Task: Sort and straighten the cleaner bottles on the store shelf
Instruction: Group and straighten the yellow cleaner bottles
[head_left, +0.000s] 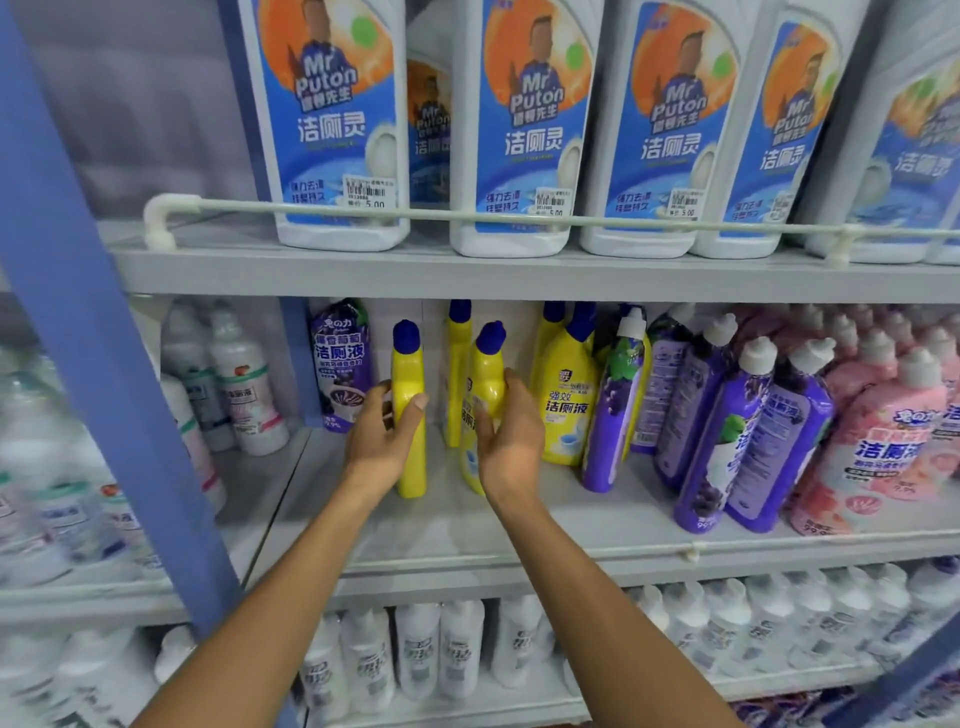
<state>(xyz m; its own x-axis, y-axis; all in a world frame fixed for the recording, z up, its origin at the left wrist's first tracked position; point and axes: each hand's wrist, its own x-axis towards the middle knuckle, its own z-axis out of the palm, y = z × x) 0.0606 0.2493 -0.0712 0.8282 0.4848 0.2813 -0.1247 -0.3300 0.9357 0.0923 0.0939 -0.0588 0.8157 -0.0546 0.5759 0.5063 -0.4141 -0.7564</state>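
On the middle shelf (519, 525) stand yellow cleaner bottles with blue caps. My left hand (382, 441) grips one narrow yellow bottle (409, 374), seen edge-on and upright. My right hand (511, 441) curls round a second yellow bottle (485, 374) just to its right, which leans slightly. A third yellow bottle (458, 374) stands behind them, and two more yellow bottles (566, 400) stand to the right with labels facing out. A purple bottle (340, 358) stands at the far left of this group.
Several purple bottles (727, 426) with white caps lean to the right, then pink bottles (883, 431). Large white Mr Puton bottles (519, 130) fill the upper shelf behind a rail (467, 214). A blue upright post (104, 364) stands left. White bottles fill the lower shelf.
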